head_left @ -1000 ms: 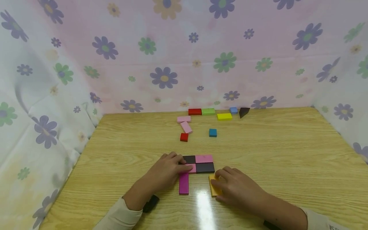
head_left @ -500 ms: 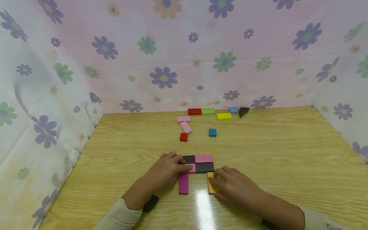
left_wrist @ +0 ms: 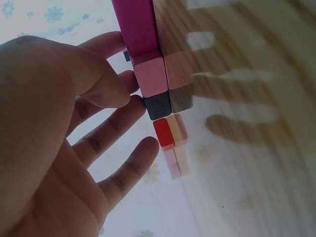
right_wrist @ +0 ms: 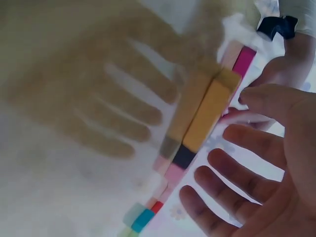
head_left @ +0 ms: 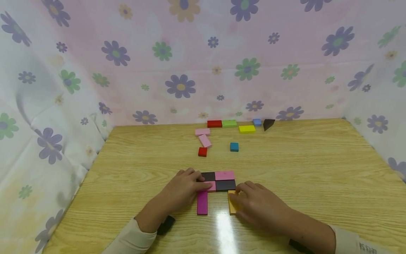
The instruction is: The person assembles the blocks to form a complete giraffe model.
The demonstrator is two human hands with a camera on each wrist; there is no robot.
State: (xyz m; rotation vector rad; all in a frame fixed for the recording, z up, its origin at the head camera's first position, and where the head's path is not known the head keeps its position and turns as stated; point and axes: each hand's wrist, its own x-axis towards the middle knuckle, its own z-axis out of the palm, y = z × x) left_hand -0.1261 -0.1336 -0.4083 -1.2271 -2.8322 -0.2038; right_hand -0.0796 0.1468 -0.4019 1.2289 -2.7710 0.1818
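Observation:
Two black and two pink blocks lie flat in a checkered rectangle: black block and pink block behind, pink block and black block in front. My left hand rests its fingertips on the rectangle's left end, partly covering it. A magenta block extends toward me from the left front. Opposite it, an orange-yellow block stands off the right front; my right hand touches it, hiding its right side. Loosely spread right fingers show in the right wrist view, not wrapped around the block.
Behind lie a red square block, a blue square block and two light pink blocks. Along the back edge are red, green, yellow, light blue and dark triangular blocks. Flowered cloth encloses the wooden table.
My right hand has slid the orange-yellow block slightly left and away from me, up to the front black block. The left hand has stayed in place.

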